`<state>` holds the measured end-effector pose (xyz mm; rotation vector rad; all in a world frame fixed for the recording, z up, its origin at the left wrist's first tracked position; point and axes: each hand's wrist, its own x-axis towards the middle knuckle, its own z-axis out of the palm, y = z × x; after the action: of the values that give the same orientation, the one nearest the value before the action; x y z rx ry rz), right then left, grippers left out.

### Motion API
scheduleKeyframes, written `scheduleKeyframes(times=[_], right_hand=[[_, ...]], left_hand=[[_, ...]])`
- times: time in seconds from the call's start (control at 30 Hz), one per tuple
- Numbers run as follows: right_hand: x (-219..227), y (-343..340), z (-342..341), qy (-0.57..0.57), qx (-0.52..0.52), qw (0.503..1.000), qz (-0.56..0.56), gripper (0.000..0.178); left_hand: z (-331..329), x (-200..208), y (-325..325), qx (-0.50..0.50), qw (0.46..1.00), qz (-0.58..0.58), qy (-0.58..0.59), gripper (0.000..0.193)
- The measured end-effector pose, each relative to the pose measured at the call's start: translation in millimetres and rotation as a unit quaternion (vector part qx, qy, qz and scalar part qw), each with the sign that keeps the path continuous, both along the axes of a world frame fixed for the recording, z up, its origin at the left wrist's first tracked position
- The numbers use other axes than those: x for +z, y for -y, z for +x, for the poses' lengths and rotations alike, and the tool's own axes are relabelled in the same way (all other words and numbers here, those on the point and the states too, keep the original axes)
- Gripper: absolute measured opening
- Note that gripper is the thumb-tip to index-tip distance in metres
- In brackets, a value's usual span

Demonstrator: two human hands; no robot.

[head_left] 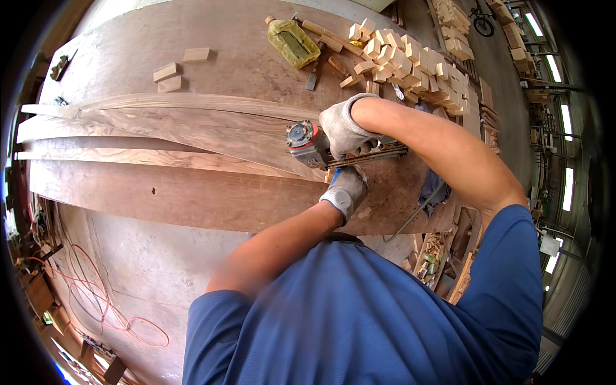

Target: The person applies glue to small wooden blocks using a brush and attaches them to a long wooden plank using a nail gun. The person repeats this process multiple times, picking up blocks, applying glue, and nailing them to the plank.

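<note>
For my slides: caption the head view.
Gloved right hand gripping a grey metal nail gun beside long brown wooden boards.
</note>
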<state>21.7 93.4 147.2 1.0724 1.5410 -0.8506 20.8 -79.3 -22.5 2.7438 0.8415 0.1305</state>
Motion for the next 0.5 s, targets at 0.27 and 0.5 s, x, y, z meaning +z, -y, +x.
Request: scheduleKeyframes(times=[0.27, 0.5], right_hand=[[-7, 1, 1, 0.003, 0.025, 1.0, 0.005, 0.03], [35, 11, 26, -0.066, -0.12, 0.988, 0.073, 0.026]], left_hand=[[4, -6, 1, 0.037, 0.998, -0.041, 0.014, 0.027], [-1, 20, -8, 0.03, 0.995, -0.096, -0.027, 0.027]])
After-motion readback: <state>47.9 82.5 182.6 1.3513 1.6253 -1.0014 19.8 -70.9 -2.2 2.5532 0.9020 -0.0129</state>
